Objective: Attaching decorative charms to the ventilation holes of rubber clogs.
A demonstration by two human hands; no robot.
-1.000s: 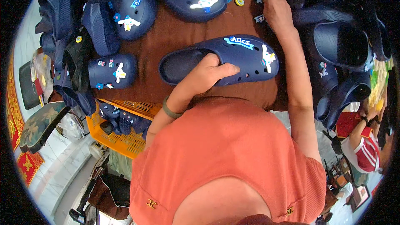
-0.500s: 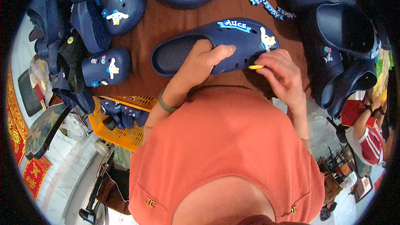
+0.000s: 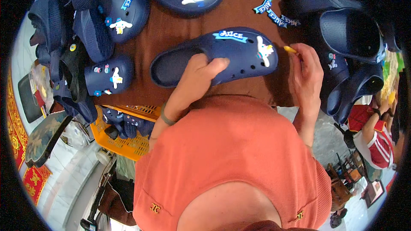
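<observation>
My left hand (image 3: 198, 73) grips a navy foam clog (image 3: 237, 57) around its opening, thumb on top. The clog lies sideways on the brown cloth, toe to the right. On its upper sit a blue and white banner charm (image 3: 231, 37) and a white long-eared character charm (image 3: 265, 51). Just right of the toe, apart from the clog, my right hand (image 3: 307, 75) pinches a small yellow piece (image 3: 290, 49) between its fingertips. That piece looks like a shoe charm, but its face cannot be made out.
Loose charms (image 3: 277, 18) lie beyond the clog on the brown cloth (image 3: 171, 30). Decorated clogs (image 3: 112, 73) crowd the left, with more clogs (image 3: 353, 34) at right. An orange basket (image 3: 112, 144) with clogs stands below the table edge. Another person's arm (image 3: 373, 124) shows far right.
My right hand has moved away from the clog's near side to beyond its toe, still pinching the yellow piece. The clog and my left hand sit slightly further left and lower in view.
</observation>
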